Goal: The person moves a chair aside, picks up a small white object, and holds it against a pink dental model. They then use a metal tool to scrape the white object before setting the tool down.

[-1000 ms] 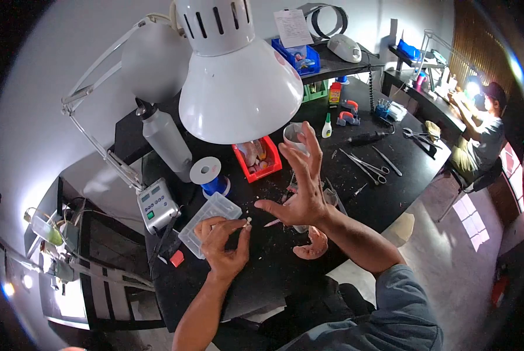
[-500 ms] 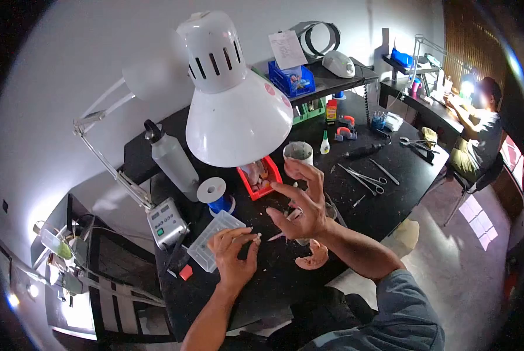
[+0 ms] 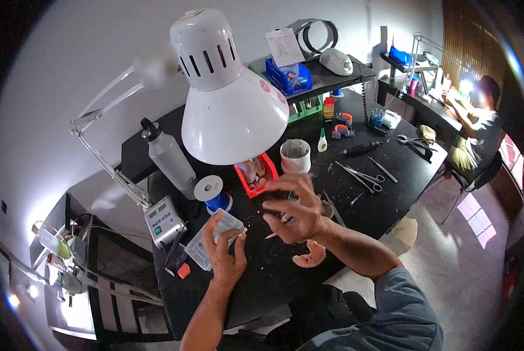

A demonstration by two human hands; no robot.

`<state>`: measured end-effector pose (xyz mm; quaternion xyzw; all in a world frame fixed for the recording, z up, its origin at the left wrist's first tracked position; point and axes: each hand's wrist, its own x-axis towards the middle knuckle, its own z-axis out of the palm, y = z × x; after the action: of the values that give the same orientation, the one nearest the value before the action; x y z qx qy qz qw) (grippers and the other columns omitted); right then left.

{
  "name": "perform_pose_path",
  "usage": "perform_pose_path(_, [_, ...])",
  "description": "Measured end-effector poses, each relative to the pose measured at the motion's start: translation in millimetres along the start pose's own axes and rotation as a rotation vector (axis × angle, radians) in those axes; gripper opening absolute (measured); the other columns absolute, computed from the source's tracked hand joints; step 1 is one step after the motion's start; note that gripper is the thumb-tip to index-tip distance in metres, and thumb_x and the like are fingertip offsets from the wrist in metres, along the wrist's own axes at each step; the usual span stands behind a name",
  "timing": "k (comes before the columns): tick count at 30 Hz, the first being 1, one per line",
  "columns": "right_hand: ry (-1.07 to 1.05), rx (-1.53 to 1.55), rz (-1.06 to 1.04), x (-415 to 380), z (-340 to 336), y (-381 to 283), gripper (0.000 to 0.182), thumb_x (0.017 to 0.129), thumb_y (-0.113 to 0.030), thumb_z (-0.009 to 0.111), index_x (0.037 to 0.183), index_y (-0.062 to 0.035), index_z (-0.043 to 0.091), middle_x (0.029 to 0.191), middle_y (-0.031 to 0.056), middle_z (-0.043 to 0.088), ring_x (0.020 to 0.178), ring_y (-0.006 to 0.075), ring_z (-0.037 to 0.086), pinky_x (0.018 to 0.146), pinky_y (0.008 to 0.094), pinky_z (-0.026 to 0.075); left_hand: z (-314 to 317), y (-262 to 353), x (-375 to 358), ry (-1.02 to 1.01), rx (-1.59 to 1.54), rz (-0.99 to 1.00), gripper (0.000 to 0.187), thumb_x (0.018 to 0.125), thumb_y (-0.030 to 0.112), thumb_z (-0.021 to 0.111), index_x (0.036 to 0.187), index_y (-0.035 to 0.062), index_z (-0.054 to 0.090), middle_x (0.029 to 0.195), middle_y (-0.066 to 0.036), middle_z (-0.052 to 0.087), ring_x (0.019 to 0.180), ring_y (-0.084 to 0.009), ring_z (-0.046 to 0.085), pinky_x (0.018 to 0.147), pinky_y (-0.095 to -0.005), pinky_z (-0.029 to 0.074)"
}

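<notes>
My left hand (image 3: 225, 257) pinches a tiny pale piece (image 3: 242, 233) between thumb and fingertips, beside the clear plastic box (image 3: 198, 251). Over the middle of the black table my right hand (image 3: 300, 213) is raised with its fingers spread and curved, and no held object shows. Below its wrist lies a pink dental model (image 3: 310, 255). A thin pale pointed tool (image 3: 270, 236) lies partly hidden near the right fingertips. Just beyond the right hand are a red bin (image 3: 255, 190) and a white cup (image 3: 296, 157).
A white lamp (image 3: 235, 123) hangs over the table's far side. At the left stand a grey bottle (image 3: 174, 161), a control box (image 3: 163, 221) and a spool (image 3: 208, 188). Scissors (image 3: 361, 176) lie right. Another person (image 3: 481, 128) sits at the far right.
My right hand has moved slightly left and down, and its fingers are bent differently. My left hand has shifted a little left and up, still pinching the small piece. The view has shifted slightly.
</notes>
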<state>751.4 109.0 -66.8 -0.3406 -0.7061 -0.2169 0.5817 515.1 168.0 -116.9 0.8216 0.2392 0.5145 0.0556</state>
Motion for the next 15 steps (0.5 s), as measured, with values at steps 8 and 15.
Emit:
perform_pose_path(8, [-0.395,0.232,0.020,-9,15,5,0.027,0.079,-0.012,0.085,0.104,-0.0046,0.077,0.097,0.0075,0.075,0.091,0.0274,0.070,0.084,0.0437,0.053,-3,10,5,-0.072,-0.043,0.090,0.020,0.081,0.003,0.084,0.098,0.0088,0.075,0.101,-0.008,0.076,0.101,-0.0301,0.069,0.091,-0.0434,0.045])
perform_pose_path(15, [-0.458,0.301,0.059,-12,17,2,0.022,0.081,-0.010,0.084,0.102,-0.0045,0.078,0.095,0.0068,0.076,0.090,0.0266,0.070,0.080,0.0428,0.052,-4,14,3,0.010,0.002,0.054,0.019,0.078,0.002,0.086,0.093,0.0085,0.076,0.091,-0.006,0.074,0.093,-0.0276,0.068,0.088,-0.0415,0.045])
